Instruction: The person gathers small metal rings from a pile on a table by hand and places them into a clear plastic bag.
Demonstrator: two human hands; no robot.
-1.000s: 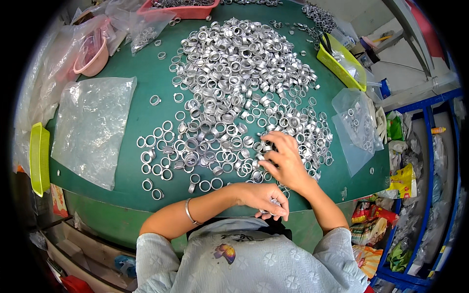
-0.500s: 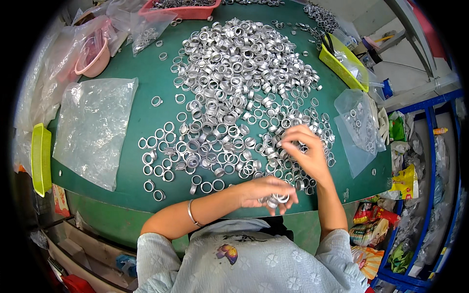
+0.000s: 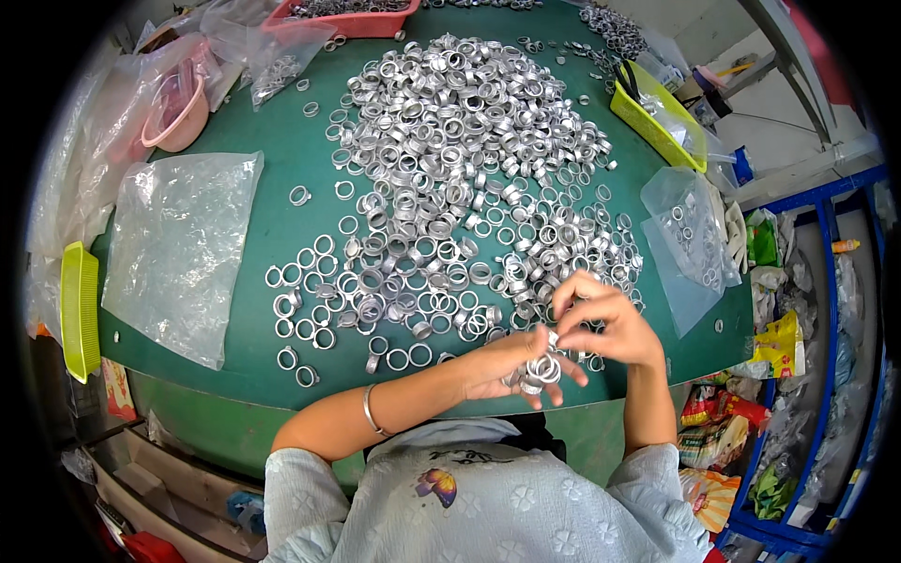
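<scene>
My left hand, palm turned toward me at the table's near edge, holds several silver metal rings bunched in its curled fingers. My right hand is right beside it, thumb and fingers pinched on what looks like a metal ring, partly hidden, close to the left thumb. Beyond both hands, a large heap of the same metal rings covers the middle of the green table. Looser rings spread from it toward me, some lying flat and some on edge, a few with a small side tab.
A flat clear plastic bag lies at left, near a yellow-green basket and a pink bowl. At the back is a red tray. On the right are a lime basket, a bag of rings and blue shelving.
My right hand has come back from the ring pile, down toward my left hand, and its fingers now meet by the left thumb. The left hand has turned slightly, showing its rings more.
</scene>
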